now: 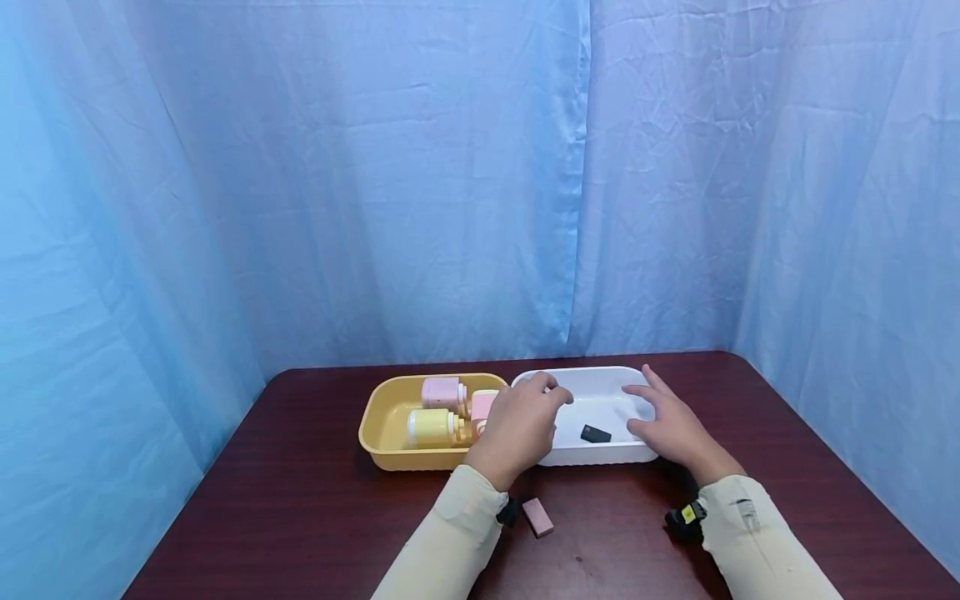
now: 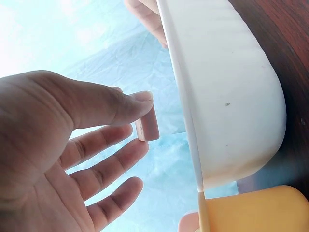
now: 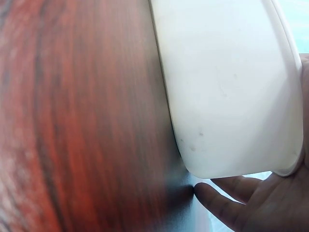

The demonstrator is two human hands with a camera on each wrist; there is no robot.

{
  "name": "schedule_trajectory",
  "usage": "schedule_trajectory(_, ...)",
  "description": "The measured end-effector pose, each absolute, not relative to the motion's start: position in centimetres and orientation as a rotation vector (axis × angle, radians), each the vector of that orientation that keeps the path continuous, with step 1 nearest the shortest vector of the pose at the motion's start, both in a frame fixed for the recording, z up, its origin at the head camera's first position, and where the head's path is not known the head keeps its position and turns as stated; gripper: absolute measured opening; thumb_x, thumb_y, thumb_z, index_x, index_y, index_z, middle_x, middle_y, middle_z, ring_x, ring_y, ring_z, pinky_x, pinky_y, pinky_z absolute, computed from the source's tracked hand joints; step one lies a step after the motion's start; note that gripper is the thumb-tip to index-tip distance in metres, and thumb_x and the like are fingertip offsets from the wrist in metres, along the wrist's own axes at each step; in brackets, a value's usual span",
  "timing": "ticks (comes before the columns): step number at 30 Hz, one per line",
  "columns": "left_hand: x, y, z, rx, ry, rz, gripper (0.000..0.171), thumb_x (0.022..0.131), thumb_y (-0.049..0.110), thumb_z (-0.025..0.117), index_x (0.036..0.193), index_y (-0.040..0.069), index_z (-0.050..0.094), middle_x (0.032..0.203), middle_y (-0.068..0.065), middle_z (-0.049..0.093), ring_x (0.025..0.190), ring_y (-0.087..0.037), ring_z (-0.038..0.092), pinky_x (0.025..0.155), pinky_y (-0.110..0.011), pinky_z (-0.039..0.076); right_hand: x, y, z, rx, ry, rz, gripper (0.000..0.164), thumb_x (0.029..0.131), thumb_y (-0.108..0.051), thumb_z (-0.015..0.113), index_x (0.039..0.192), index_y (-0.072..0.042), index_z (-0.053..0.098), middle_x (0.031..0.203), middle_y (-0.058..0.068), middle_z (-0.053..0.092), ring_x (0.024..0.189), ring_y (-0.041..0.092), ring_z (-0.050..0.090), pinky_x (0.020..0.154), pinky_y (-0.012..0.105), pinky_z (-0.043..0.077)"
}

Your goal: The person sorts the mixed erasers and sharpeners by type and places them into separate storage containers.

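Observation:
My left hand (image 1: 517, 427) is over the left side of the white tray (image 1: 598, 456). Its thumb and index finger pinch a small pink block (image 2: 148, 126), while the other fingers spread loosely, as the left wrist view shows. My right hand (image 1: 672, 423) is at the tray's right end, fingers extended and thumb over the rim. Inside the white tray lies a small black block (image 1: 596, 434). Another pink block (image 1: 537, 517) rests on the table in front of the tray, between my forearms.
A yellow tray (image 1: 381, 417) stands left of the white one, close beside it. It holds a pink bottle (image 1: 441, 392), a yellow bottle (image 1: 431, 426) and a pink item (image 1: 482, 404) partly behind my left hand. Blue curtains (image 1: 450, 183) surround the dark wooden table (image 1: 300, 508).

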State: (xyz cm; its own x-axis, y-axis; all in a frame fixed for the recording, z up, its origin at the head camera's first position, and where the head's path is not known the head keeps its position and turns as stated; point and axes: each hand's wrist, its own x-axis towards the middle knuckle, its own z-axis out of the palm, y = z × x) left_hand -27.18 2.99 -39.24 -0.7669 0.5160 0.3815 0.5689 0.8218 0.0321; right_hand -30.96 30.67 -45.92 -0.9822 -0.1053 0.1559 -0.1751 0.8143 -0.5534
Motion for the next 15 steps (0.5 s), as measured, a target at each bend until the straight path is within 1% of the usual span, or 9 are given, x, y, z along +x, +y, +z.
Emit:
schedule_trajectory(6,-27.14,3.12,-39.25,-0.833,-2.656,-0.217,0.033,0.092,0.017,0.077,0.123,0.03,0.073,0.128,0.003,0.066,0.114,-0.015,0.064,0.091,-0.038,0.057,-30.9,30.71,-45.85,0.246,-2.87,0.881,0.058,0.088,-0.014,0.067,0.145,-0.005,0.058,0.172,0.022,0.012,0.152,0.051,0.023,0.113,0.071,0.031)
schedule_trajectory(15,-27.09,3.16,-39.29,-0.83,-2.653,-0.208,0.033,0.092,0.018,0.077,0.122,0.032,0.073,0.128,0.004,0.066,0.113,-0.015,0.064,0.092,-0.039,0.057,-31.08,30.71,-45.93,0.243,-2.873,0.876,0.058,0.089,-0.015,0.068,0.145,-0.005,0.058,0.172,0.021,0.012,0.152,0.051,0.024,0.113,0.072,0.031)
